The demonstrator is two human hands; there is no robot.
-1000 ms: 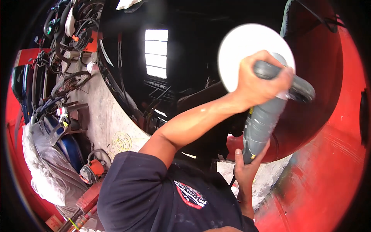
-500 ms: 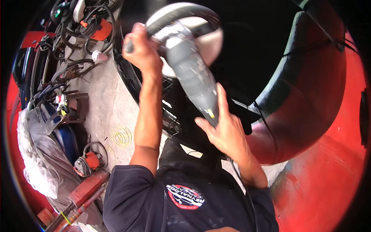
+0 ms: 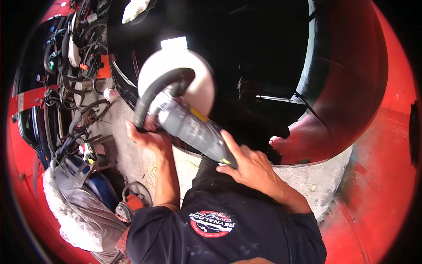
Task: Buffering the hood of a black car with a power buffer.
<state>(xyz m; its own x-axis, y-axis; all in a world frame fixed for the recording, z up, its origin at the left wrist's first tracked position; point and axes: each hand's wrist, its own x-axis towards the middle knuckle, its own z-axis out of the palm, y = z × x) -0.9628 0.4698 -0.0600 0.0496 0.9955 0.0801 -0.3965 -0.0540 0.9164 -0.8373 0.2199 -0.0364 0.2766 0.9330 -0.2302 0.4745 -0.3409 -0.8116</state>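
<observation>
A grey and black car polisher [image 3: 193,127] with a large round white pad [image 3: 202,83] rests over a glossy black car panel [image 3: 250,48]. My left hand [image 3: 151,141] is closed around the side of its curved black handle, near the polisher's head. Farther back, my right hand [image 3: 252,169] wraps the rear end of the tool's body, thumb and fingers on opposite sides. The pad looks flat against the panel, though its underside is hidden. Just beyond the pad shows a bright white rectangle [image 3: 174,43]; whether it is a reflection or an object I cannot tell.
A crumpled white cloth [image 3: 135,9] lies at the panel's far left. Bicycles [image 3: 90,115], an orange vacuum-like machine [image 3: 132,204] and plastic sheeting [image 3: 74,220] crowd the left. At right the panel's curved edge reflects a red wall [image 3: 373,193].
The polisher has come nearer and to the left, with both hands still on it. My left arm is more bent. The view has also shifted, showing more of the panel's far left.
</observation>
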